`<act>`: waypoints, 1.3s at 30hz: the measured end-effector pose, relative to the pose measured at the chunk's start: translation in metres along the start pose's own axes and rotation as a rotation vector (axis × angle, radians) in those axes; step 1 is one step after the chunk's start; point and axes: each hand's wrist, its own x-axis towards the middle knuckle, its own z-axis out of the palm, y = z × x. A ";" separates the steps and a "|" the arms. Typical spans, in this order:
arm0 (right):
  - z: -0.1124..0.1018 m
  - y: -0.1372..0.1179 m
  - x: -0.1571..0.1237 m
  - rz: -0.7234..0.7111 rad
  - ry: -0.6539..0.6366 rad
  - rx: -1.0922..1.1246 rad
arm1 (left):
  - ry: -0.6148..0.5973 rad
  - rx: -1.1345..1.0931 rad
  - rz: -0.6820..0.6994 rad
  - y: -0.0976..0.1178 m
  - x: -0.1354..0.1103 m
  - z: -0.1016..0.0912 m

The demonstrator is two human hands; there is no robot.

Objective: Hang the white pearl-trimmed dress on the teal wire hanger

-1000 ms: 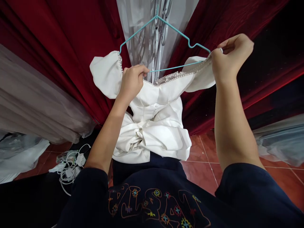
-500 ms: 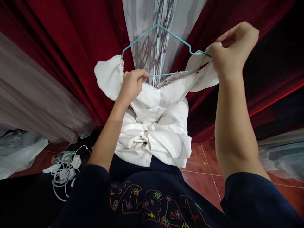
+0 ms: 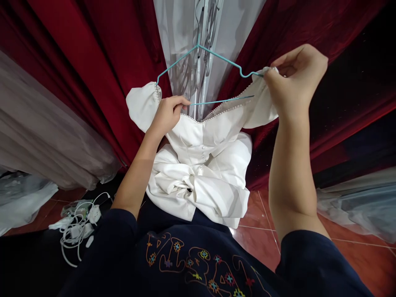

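A white dress (image 3: 213, 136) with a pearl-trimmed neckline and puffed sleeves hangs in front of me on a light blue wire hanger (image 3: 221, 60). My left hand (image 3: 171, 113) is closed around the left part of the hanger's lower bar, against the bodice; whether it also grips cloth I cannot tell. At the right shoulder, my right hand (image 3: 298, 76) pinches the top of the sleeve where the hanger's right end meets it. That tip of the hanger is hidden by cloth and fingers. The skirt is bunched up below the bodice, close to my body.
Dark red curtains (image 3: 123, 53) hang on both sides, with a metal rack (image 3: 201, 78) between them. White cables and plugs (image 3: 77, 227) lie on a black surface at lower left. Sheer fabric (image 3: 359, 202) reaches the red tiled floor (image 3: 255, 235) on the right.
The hanger and the dress's top have come slightly lower in view and to the left. My right hand has moved down and left with the sleeve; my left hand keeps its grip.
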 end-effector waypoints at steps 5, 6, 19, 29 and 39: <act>0.042 -0.008 0.016 0.046 -0.020 0.206 | 0.005 0.011 0.001 0.000 0.000 0.011; 0.049 -0.008 0.015 0.082 -0.034 0.241 | 0.009 0.022 0.000 -0.001 0.001 0.012; 0.092 -0.007 -0.107 -0.416 -0.440 0.009 | -0.013 0.130 0.049 0.002 -0.003 0.004; 0.104 -0.004 -0.124 -0.424 -0.383 -0.060 | 0.426 0.285 -0.010 -0.022 -0.017 -0.009; 0.108 -0.002 -0.122 -0.413 -0.406 -0.124 | 0.334 0.308 0.003 -0.076 0.024 -0.053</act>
